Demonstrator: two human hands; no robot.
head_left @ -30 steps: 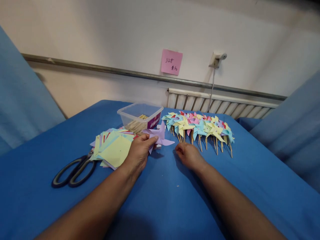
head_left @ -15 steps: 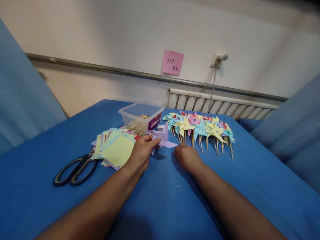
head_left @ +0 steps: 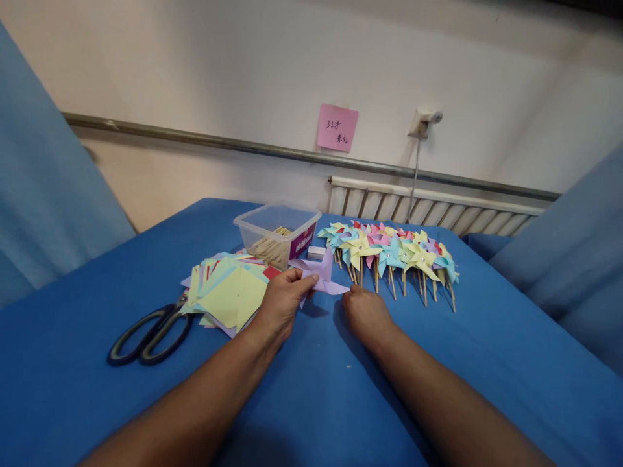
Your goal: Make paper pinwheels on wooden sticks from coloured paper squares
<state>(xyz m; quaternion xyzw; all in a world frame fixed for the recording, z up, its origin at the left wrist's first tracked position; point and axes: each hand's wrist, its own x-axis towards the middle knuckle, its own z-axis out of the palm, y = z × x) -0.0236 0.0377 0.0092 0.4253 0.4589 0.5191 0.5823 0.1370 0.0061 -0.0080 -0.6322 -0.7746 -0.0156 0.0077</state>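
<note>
My left hand (head_left: 282, 302) pinches a lilac folded paper pinwheel (head_left: 321, 275) just above the blue cloth. My right hand (head_left: 366, 312) lies knuckles-up beside it, its fingers curled and its fingertips touching the pinwheel's right tip; what they hold, if anything, is hidden. A stack of coloured paper squares (head_left: 224, 292) lies left of my left hand. Several finished pinwheels on wooden sticks (head_left: 389, 253) lie in a row beyond my right hand.
A clear plastic box of wooden sticks (head_left: 276, 233) stands behind the paper stack, with a small white box (head_left: 316, 252) beside it. Black-handled scissors (head_left: 148, 335) lie at the left. A radiator (head_left: 428, 206) and a pink note (head_left: 337, 127) are on the back wall.
My right hand has moved left and slightly toward me, up to the lilac pinwheel's tip. The left hand and pinwheel have shifted a little to the right.
</note>
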